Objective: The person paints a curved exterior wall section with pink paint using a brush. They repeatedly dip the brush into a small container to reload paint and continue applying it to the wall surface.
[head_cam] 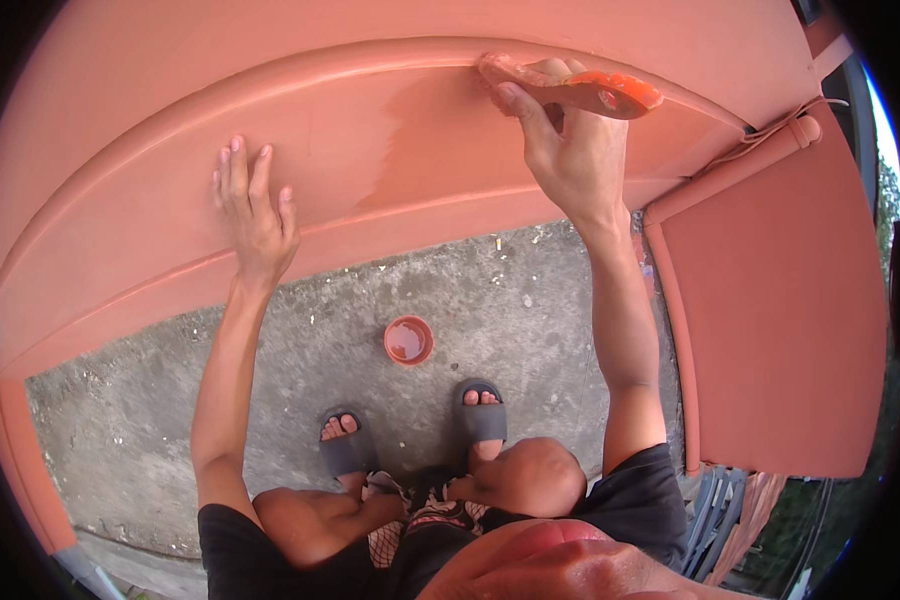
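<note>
A paintbrush (570,84) with an orange-tipped handle is gripped in my right hand (577,150), its bristles touching the wall just under a raised moulding (330,64). On the salmon-coloured wall (330,150), a darker patch that looks wet (435,135) spreads to the left of the brush. My left hand (253,202) holds nothing and rests on the wall further left, fingers apart. Below, on the concrete floor (330,322), stands a small round container (409,340) with reddish liquid in it.
My sandalled feet (484,416) are on the concrete behind the container. A painted side panel (780,300) with a rounded edge pipe (679,345) stands at the right. Cables (765,135) run near the upper right corner. Several grey pipes or slats (712,517) lie at the lower right.
</note>
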Motion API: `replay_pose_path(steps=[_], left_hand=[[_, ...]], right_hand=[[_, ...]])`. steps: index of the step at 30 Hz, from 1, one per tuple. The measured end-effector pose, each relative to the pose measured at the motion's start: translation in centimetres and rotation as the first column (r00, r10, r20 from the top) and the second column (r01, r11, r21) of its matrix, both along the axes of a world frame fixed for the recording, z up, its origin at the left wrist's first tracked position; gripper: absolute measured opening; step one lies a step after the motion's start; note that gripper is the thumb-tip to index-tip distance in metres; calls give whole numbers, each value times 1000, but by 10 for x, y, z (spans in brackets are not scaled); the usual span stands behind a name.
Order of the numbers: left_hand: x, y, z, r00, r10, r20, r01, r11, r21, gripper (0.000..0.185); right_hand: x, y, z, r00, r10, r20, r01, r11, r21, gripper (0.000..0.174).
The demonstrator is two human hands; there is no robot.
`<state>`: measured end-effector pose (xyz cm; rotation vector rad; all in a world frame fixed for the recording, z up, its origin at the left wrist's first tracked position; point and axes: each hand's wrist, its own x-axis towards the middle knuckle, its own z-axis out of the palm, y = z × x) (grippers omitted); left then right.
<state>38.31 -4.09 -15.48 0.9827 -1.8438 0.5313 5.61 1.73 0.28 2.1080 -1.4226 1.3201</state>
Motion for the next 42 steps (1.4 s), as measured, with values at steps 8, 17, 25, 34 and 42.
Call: replay_pose_path(steps=[8,17,25,34,42], left_hand=[[-2,2,-1,998,-15,-57,16,1000,14,51],[0,2,0,997,-59,-44,60,998,15,51],[0,3,1,996,-72,-61,74,996,44,51],[4,2,-3,995,-84,-60,87,995,44,51],[3,2,-1,996,-71,-57,74,996,51,50]], right_hand=[[-22,5,13,852,-379,362,313,921,230,28],[28,3,10,974,-219,51,212,971,112,24],[40,-4,14,959,-82,272,46,990,135,23],[24,7,13,939,-318,133,327,944,-47,18],[85,-3,-11,967,208,145,-214,976,30,17]])
